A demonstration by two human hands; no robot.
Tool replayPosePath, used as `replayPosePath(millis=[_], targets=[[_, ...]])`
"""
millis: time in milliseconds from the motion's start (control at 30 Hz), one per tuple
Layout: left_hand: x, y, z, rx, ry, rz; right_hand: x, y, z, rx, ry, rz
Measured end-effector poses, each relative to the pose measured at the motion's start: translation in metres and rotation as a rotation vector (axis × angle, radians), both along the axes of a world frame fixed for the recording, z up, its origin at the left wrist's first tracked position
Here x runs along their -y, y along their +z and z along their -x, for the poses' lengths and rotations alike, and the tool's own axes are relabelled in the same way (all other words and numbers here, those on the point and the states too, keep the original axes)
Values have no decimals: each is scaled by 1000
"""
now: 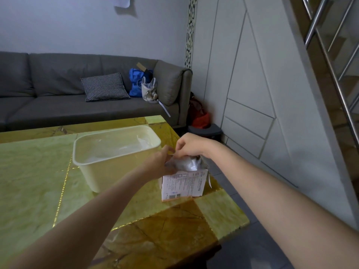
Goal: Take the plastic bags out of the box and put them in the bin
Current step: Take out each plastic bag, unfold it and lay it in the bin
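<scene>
grey sofa behind table, checked cushion, blue bag.

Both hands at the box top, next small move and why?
Probably lift the pinched plastic bags clear of the box, then swing left over the bin. Both the left hand and right hand meet at the box's open top, fingers curled on the clear film bunched above it. The bin stands just left of the box, open, with some film already inside.

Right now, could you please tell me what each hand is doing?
Left hand: fingers curled on the clear plastic bags at the top of the box.
Right hand: pinching the same plastic from above.
</scene>
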State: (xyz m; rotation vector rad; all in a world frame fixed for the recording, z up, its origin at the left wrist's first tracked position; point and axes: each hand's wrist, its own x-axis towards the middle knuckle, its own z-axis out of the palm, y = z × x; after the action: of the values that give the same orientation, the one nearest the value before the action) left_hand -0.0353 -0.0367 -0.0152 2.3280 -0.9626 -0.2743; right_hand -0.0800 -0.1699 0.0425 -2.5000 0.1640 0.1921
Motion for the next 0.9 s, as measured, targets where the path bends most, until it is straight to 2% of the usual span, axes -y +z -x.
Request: replayPosePath(millis=[67,133,200,267,333,467,533,600,667,733,800,900], targets=[[1,-5,-3,22,-11,6,-6,10,-2,130,32,-155],[0,-6,-3,-9,-25,28,-13,29,-4,274,-1,-468],[-4,-3,-4,-219,-8,176,-15,47,-8,363,-47,-691],[-13,10,-1,-424,45,355,-10,56,-11,406,-104,-660],[-24,20,-3,-529,70,516,-2,53,-12,437,-176,-609],[-42,36,-12,-576,146,720,17,37,-7,516,-358,-574],[-46,41,-16,-611,200,833,26,29,-4,460,-358,-467],[-47,47,-18,-617,236,917,29,24,0,284,-270,-433],[-47,51,-19,-602,255,965,29,23,3,39,-147,-493],[-47,54,-20,-558,242,917,24,22,5,-105,-72,-609],[-47,55,-19,-510,208,822,18,21,3,-78,-54,-713],[-47,56,-15,-479,232,801,10,20,-4,97,-144,-884]])
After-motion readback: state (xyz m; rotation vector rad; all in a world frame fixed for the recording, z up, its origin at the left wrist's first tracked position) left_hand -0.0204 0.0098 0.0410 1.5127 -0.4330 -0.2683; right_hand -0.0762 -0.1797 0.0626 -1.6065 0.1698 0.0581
